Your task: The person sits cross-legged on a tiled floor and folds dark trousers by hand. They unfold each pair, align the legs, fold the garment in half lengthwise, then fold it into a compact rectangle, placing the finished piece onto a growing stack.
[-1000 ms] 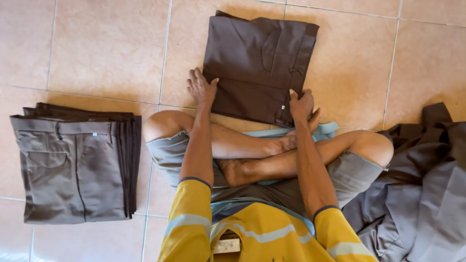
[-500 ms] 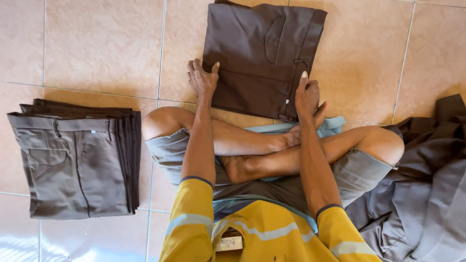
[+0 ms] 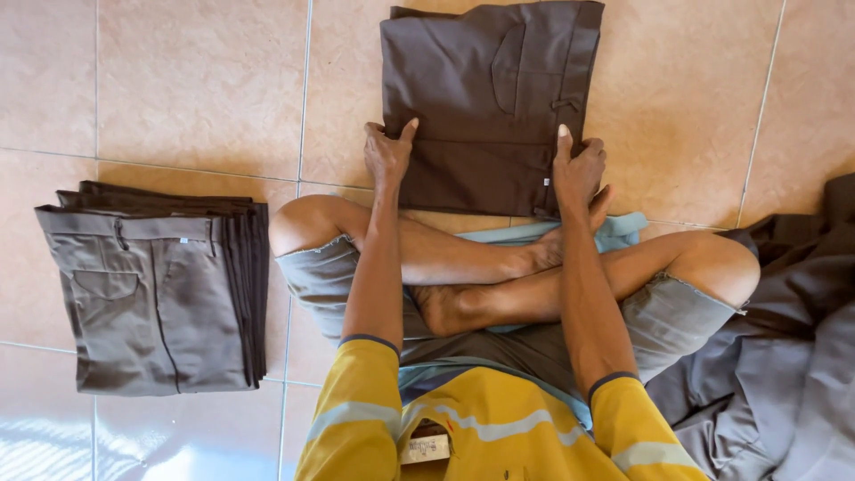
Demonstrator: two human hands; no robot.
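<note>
Since the earlier frames, both hands have slid farther up the folded brown trousers [image 3: 485,107], and the garment now lies higher in view, its top edge close to the upper border. The trousers rest flat on the tiled floor [image 3: 178,80], folded into a compact rectangle with a back pocket facing up, just beyond the person's crossed bare legs.

The left hand [image 3: 389,153] holds the left edge of the fold; its grip is closed on the cloth, thumb pointing up on top and fingers curled around the edge. The right hand [image 3: 577,165] holds the right edge the same way, grip pinched on the fabric with one finger raised straight along it.

At the person's left, well apart from the hands, a stack of folded grey-brown trousers [image 3: 156,289] sits on the floor. At the right, a loose heap of grey garments [image 3: 784,356] lies against the knee.
</note>
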